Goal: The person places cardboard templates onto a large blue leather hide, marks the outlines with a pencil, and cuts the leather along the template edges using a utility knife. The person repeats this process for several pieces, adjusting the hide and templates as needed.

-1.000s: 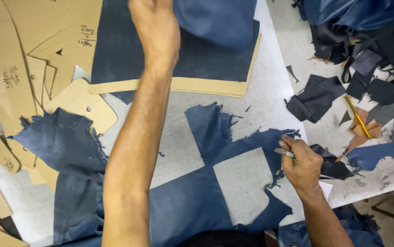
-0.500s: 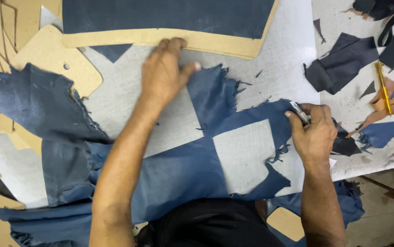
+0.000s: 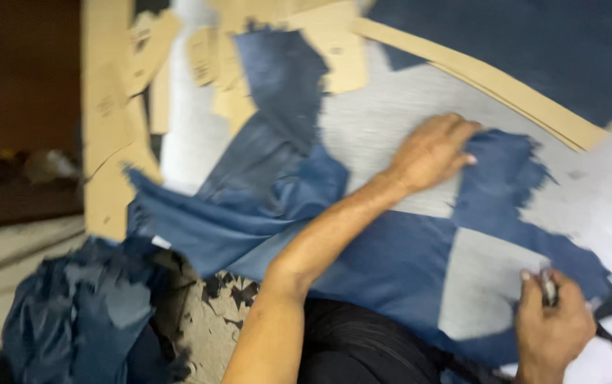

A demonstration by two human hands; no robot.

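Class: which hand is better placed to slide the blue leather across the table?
Left. The left hand lies flat on the leather; the right hand is closed around a small tool.

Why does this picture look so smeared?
Head view: motion blur smears everything, most around the cardboard patterns at left; the left hand on the blue leather reads clearest; the right hand grips a small tool, too blurred to identify; the upper left is dark.
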